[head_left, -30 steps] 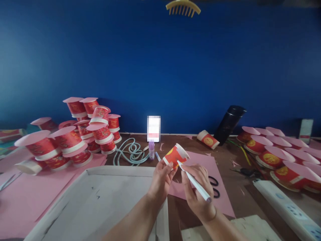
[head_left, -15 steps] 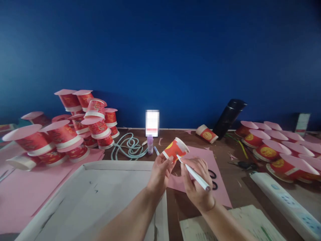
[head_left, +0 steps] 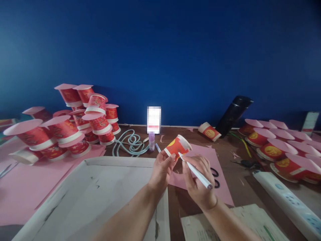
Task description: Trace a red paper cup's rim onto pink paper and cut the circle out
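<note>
My left hand [head_left: 162,169] grips a red paper cup [head_left: 179,146] with a yellow emblem, tilted on its side above the table. In my right hand [head_left: 200,179] is a white marker pen [head_left: 199,174], held like a pencil with its tip against or very near the cup's side. Beneath the hands lies a pink paper sheet [head_left: 220,192]. The black handles of scissors [head_left: 215,177] show on that sheet beside my right hand; their blades are hidden.
Stacked red cups with pink paper tops [head_left: 62,129] stand left; similar cups [head_left: 273,150] stand right. A white tray [head_left: 100,160], a power strip [head_left: 288,201], a black bottle [head_left: 233,115], a coiled cable [head_left: 129,142], a lit phone [head_left: 153,119] and a lying cup [head_left: 209,131] surround the hands.
The view has shifted slightly. Both hands keep their hold on the cup and marker pen, and the pen tip sits a little lower on the cup's side.
</note>
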Demonstrator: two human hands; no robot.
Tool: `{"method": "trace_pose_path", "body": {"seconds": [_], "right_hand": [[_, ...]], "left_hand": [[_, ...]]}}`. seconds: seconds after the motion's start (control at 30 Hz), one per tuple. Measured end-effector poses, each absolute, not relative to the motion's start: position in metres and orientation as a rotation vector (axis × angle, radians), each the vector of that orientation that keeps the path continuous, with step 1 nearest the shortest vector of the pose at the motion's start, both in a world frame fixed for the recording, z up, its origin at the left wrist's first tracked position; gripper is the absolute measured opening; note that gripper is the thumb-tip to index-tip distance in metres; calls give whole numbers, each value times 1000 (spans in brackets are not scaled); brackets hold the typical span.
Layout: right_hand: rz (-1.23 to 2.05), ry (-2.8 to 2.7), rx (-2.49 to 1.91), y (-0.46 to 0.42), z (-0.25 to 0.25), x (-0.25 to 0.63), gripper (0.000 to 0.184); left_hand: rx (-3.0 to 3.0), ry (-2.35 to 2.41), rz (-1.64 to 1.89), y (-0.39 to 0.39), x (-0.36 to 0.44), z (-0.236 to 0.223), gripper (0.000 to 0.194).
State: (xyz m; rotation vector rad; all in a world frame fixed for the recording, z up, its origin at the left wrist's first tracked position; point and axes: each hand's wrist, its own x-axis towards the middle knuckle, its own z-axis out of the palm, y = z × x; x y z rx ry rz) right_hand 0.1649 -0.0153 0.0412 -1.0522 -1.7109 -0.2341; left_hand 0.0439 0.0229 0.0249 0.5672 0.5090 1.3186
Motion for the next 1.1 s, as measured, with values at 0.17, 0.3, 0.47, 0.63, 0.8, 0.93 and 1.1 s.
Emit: {"method": "trace_pose_path", "body": {"seconds": [0.17, 0.3, 0.47, 0.63, 0.8, 0.93, 1.1], "right_hand": [[-249, -1711, -1068, -15, 40, 165, 27], [-262, -1706, -1065, -15, 40, 164, 28], [-277, -1717, -1080, -14, 40, 164, 26], [-286, -1715, -1091, -15, 40, 163, 24], [-293, -1707, -1099, -16, 43, 163, 23], [-299, -1708, -1107, -16, 43, 163, 24], [-302, -1713, -1125, -16, 41, 163, 24]], "left_hand": [[554, 512, 1324, 22, 44, 27, 38], [553, 499, 1327, 21, 44, 28, 39], [553, 497, 1327, 21, 44, 26, 39], [563, 501, 1330, 21, 44, 27, 40], [558, 510, 1330, 20, 43, 29, 39], [555, 525, 1334, 20, 44, 28, 39], [560, 535, 1333, 20, 45, 27, 38]]}}
